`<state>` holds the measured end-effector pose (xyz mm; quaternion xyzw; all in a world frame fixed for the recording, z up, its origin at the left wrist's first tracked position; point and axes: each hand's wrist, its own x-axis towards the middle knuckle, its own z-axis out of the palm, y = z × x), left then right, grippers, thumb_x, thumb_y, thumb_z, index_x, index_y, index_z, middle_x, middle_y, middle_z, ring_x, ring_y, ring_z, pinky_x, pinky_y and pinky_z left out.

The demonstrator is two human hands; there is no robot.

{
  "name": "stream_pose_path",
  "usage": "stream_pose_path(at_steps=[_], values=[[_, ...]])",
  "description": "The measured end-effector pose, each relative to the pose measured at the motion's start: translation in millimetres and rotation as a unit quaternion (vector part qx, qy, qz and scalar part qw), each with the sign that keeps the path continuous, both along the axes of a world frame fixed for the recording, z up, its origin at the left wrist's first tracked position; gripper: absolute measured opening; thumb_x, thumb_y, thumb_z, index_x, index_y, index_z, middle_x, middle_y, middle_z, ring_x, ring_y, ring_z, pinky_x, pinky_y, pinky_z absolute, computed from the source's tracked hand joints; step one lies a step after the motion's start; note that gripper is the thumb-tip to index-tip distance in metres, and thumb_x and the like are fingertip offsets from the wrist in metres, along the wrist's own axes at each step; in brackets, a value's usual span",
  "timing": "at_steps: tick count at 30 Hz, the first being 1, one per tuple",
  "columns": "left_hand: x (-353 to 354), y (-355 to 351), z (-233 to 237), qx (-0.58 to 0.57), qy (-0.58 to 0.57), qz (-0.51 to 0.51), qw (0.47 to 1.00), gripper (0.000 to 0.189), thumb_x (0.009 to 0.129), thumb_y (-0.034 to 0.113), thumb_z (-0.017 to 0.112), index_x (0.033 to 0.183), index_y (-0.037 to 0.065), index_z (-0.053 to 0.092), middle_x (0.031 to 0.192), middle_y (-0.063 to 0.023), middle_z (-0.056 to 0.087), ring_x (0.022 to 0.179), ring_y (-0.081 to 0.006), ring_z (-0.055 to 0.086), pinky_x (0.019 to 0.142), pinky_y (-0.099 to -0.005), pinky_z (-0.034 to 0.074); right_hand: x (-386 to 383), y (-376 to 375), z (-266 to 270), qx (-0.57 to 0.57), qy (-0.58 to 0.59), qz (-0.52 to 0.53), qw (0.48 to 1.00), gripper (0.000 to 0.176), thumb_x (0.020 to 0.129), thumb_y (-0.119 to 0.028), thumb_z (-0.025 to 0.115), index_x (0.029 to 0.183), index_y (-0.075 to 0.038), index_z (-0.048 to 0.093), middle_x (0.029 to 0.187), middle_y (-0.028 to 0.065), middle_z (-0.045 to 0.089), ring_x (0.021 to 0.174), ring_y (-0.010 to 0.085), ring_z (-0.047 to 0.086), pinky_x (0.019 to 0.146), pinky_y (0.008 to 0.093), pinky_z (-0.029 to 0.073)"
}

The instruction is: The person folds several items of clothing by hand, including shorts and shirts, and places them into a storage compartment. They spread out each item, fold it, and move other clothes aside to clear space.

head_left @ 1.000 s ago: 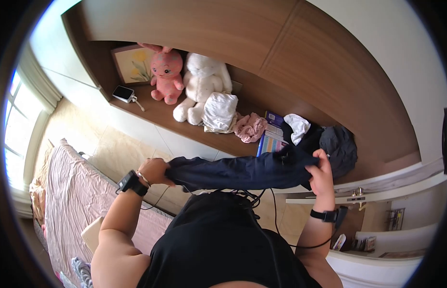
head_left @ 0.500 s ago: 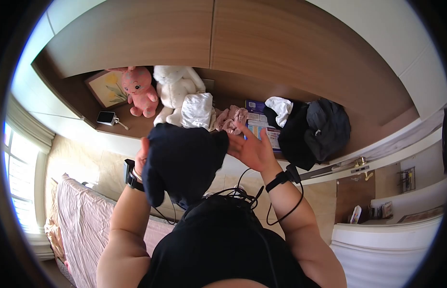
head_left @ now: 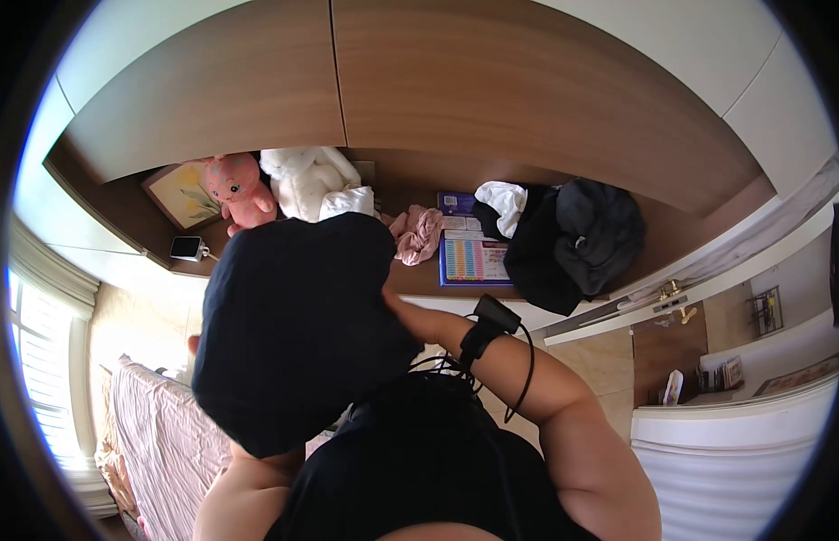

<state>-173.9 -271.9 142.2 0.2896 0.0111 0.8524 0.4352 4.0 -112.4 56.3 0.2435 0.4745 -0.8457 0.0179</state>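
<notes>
A dark navy piece of clothing (head_left: 298,325) is held up in front of my body, spread wide; its exact kind cannot be made out. My left hand (head_left: 194,344) supports it from behind, with only a bit of finger showing at the cloth's left edge. At the right edge, my right hand (head_left: 399,308) touches the fabric, its fingers hidden behind it. Beyond the cloth, a crumpled pink cloth (head_left: 417,236) and a white cloth (head_left: 349,202) lie in the wooden niche.
The niche also holds a pink plush toy (head_left: 242,191), a white plush toy (head_left: 309,176), a framed flower picture (head_left: 185,194), a small screen device (head_left: 187,248), a colourful printed booklet (head_left: 473,260) and dark clothes (head_left: 600,239). A pink-covered bed (head_left: 162,433) stands lower left; cables hang at my waist.
The dark clothing has spread out wider and shifted left and nearer, covering most of my left hand. My right hand, open and apart earlier, has moved left to the cloth's edge.
</notes>
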Motion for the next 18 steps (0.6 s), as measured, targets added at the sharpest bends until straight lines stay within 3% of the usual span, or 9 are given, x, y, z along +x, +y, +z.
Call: stream_pose_path(at_steps=[2,4,5,9,12,14,16,17,18], values=[[0,-4,-2,-0.004,0.009,0.02,1.0,0.074,0.1,0.053,0.054,0.154,0.004,0.039,0.16,-0.0143,0.04,0.147,-0.0297,0.037,0.126,-0.0464,0.023,1,-10,1,0.015,-0.035,0.039,0.998,0.11,0.087,-0.092,0.026,0.165,-0.014,0.022,0.164,0.013,0.036,0.15,0.0293,0.034,0.124,0.044,0.026],[0,-5,-4,-0.012,0.017,0.035,0.999,0.074,0.1,0.052,0.055,0.153,0.003,0.04,0.159,-0.0148,0.041,0.146,-0.0302,0.039,0.125,-0.0467,0.024,3,-22,22,-0.122,0.129,-0.099,0.979,0.108,0.085,-0.09,0.037,0.163,-0.016,0.027,0.162,0.01,0.039,0.147,0.0285,0.04,0.122,0.0465,0.029],[0,-8,-4,-0.016,0.022,0.043,0.999,0.074,0.099,0.052,0.055,0.152,0.003,0.041,0.158,-0.0151,0.042,0.146,-0.0304,0.04,0.125,-0.0469,0.024,10,-6,14,-0.221,0.196,-0.051,0.954,0.112,0.081,-0.091,0.045,0.16,-0.013,0.033,0.16,0.0105,0.042,0.143,0.0275,0.045,0.12,0.0496,0.033],[1,-18,-9,-0.035,0.052,0.061,0.996,0.073,0.098,0.052,0.058,0.151,0.002,0.044,0.156,-0.0162,0.046,0.144,-0.0314,0.043,0.125,-0.0476,0.025,38,19,27,-0.182,0.372,-0.092,0.906,0.114,0.075,-0.087,0.06,0.159,-0.014,0.036,0.162,0.0129,0.039,0.147,0.0305,0.04,0.122,0.0521,0.029],[-2,-28,-18,-0.063,0.084,0.067,0.992,0.073,0.098,0.051,0.06,0.149,0.002,0.046,0.154,-0.0171,0.048,0.143,-0.0321,0.045,0.124,-0.0481,0.026,76,42,23,-0.164,0.372,-0.059,0.912,0.102,0.074,-0.058,0.087,0.153,-0.01,0.045,0.152,0.0107,0.052,0.138,0.0269,0.051,0.117,0.0472,0.038],[-22,-42,-34,-0.071,0.095,0.067,0.991,0.073,0.097,0.051,0.06,0.149,0.002,0.047,0.154,-0.0173,0.049,0.143,-0.0324,0.046,0.124,-0.0483,0.027,99,51,47,0.063,0.184,0.012,0.981,0.087,0.071,-0.025,0.095,0.145,-0.005,0.053,0.137,0.0068,0.063,0.126,0.0201,0.059,0.111,0.0394,0.044],[-45,-53,-28,-0.157,0.197,-0.027,0.967,0.091,0.076,0.046,0.086,0.143,-0.005,0.052,0.146,-0.0235,0.055,0.135,-0.036,0.053,0.12,-0.0502,0.034,114,47,69,0.163,0.124,0.004,0.979,0.074,0.073,-0.015,0.091,0.138,-0.003,0.057,0.128,0.0054,0.066,0.118,0.017,0.061,0.105,0.0361,0.047],[-39,-60,-7,-0.241,0.237,-0.016,0.941,0.072,0.075,0.024,0.089,0.131,-0.01,0.059,0.133,-0.0224,0.065,0.123,-0.0317,0.063,0.112,-0.0459,0.043,121,44,77,0.262,0.063,-0.008,0.963,0.062,0.074,-0.005,0.086,0.13,0.0,0.062,0.118,0.0039,0.069,0.109,0.0139,0.063,0.1,0.0327,0.05],[-43,-59,-2,-0.244,0.236,-0.011,0.941,0.072,0.075,0.024,0.089,0.131,-0.01,0.059,0.133,-0.0224,0.065,0.123,-0.0317,0.063,0.112,-0.0459,0.043,129,42,80,0.26,0.064,-0.003,0.964,0.062,0.074,-0.005,0.086,0.13,0.0,0.062,0.118,0.0039,0.069,0.109,0.0139,0.063,0.1,0.0327,0.05]])
